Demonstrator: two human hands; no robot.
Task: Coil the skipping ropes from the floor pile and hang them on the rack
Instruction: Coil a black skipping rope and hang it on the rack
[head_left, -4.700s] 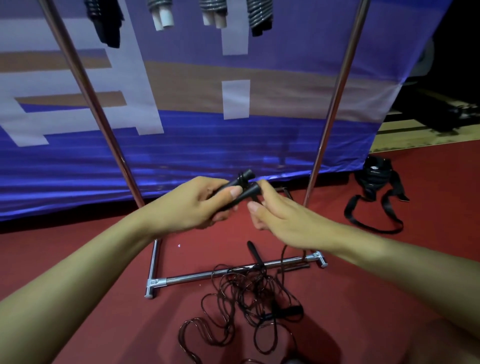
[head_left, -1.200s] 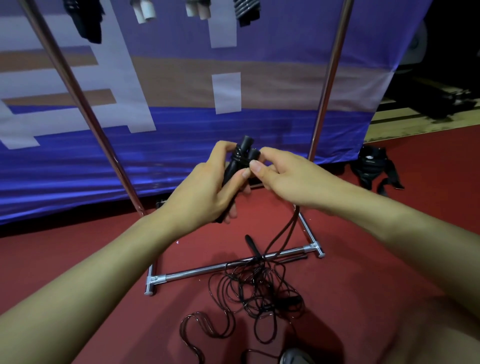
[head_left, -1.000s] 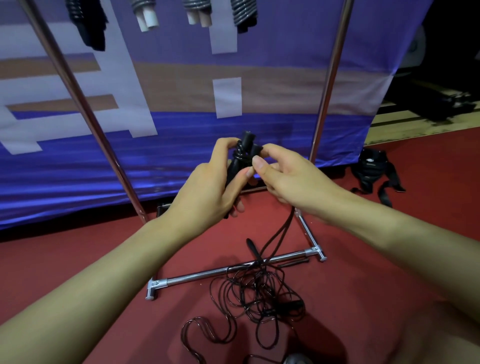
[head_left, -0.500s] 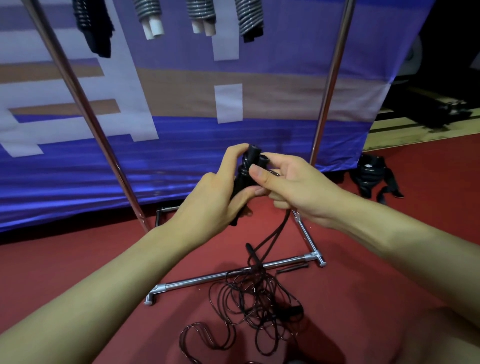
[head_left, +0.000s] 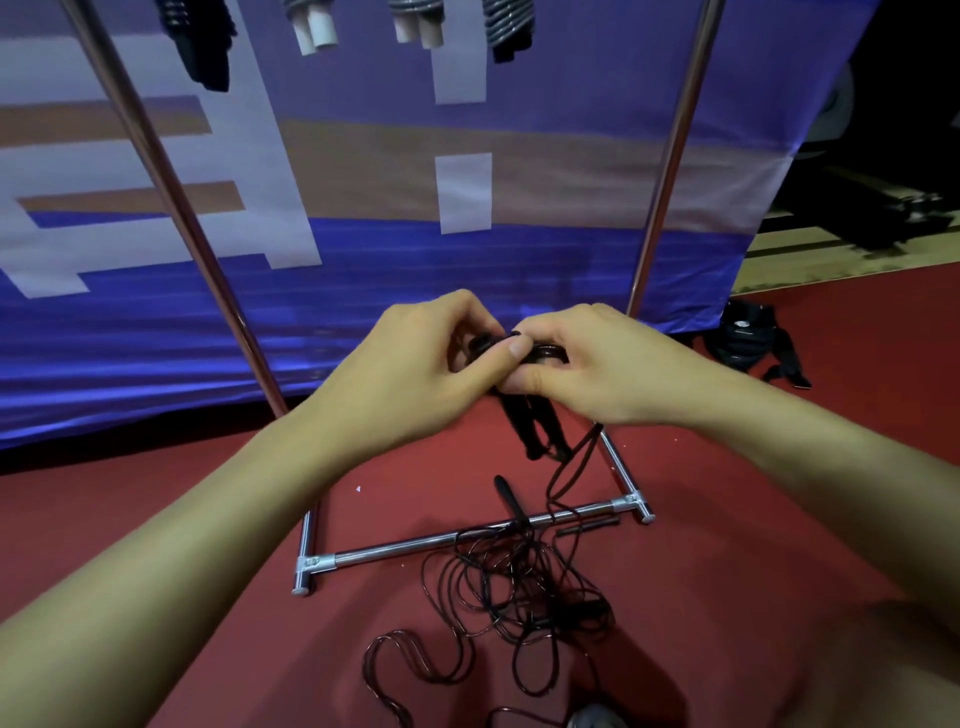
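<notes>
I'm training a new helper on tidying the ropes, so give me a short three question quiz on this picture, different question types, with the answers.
1. True or false: both hands grip the same rope handles.
2. Where does the tangled rope pile lie?
A. on the red floor by the rack's base bar
B. on a table
C. hung on the rack's top
3. Fill in: coiled ropes already hang at the ___ of the picture.

Key:
1. True. The left hand and right hand meet on the handles, whose ends point down.
2. A, partly over the base bar.
3. top
</notes>
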